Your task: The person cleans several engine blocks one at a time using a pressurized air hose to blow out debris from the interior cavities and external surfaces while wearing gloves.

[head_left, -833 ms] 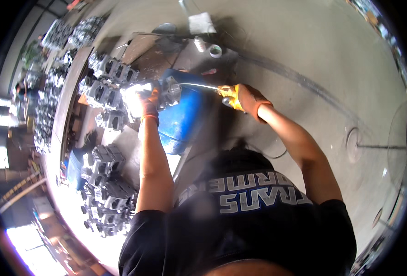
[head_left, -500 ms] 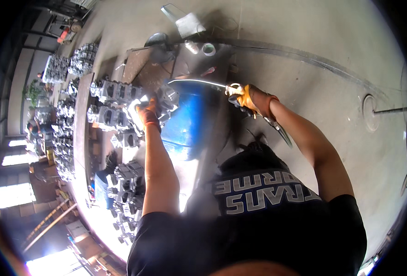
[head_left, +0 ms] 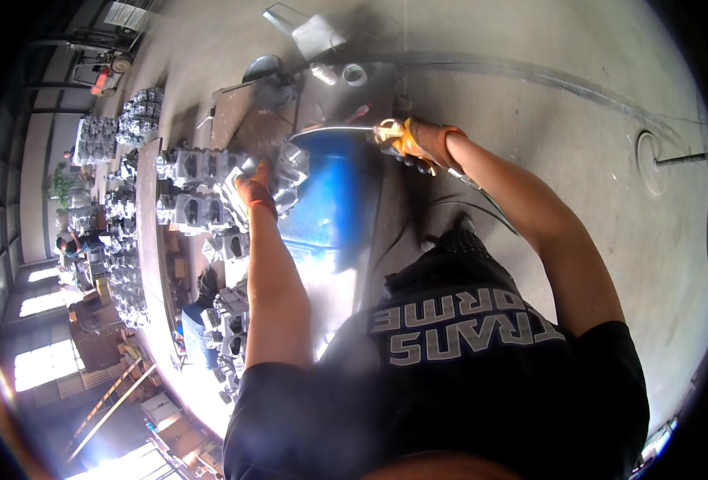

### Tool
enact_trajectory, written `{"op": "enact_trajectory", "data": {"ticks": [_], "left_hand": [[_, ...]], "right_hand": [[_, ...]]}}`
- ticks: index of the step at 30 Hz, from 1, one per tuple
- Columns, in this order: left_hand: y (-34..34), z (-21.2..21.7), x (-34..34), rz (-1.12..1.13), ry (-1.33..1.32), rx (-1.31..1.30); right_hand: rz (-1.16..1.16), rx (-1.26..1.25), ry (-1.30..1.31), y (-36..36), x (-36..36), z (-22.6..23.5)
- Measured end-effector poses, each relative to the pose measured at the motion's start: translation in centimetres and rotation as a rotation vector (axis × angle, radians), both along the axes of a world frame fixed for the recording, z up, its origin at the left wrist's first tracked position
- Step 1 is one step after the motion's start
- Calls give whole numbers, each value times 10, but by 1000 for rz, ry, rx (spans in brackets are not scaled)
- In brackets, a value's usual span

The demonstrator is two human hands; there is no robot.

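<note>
Floor (head_left: 546,160) stretches past table (head_left: 330,104) edge; left hand (head_left: 256,190) grips casting (head_left: 292,164), right hand (head_left: 424,144) nozzled tool (head_left: 385,131).

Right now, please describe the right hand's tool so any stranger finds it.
Find the big blue barrel. Past its upper right, the orange-gloved right hand holds the long-tubed tool. Unlike the blocky metal castings nearby, it has one thin, curved, shiny tube.
</note>
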State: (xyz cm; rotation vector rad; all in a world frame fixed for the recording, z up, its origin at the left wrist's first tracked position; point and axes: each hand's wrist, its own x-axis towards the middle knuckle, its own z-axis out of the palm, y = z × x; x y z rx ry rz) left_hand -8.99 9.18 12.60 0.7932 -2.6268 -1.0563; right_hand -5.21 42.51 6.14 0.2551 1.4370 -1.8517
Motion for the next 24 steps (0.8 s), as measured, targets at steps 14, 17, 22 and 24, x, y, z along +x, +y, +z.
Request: {"op": "enact_trajectory", "data": {"ticks": [14, 17, 22, 24], "left_hand": [[-61, -25, -24, -175, -185, 36], [-97, -47, -33, 38, -181, -89], [-102, -53, -42, 194, -237, -89], [-93, -49, -40, 169, -242, -63]], "right_hand": [[14, -96, -94, 8, 25, 31], [34, -35, -61, 3, 26, 24], [14, -11, -203, -2, 24, 31], [95, 81, -71, -4, 15, 8]]}}
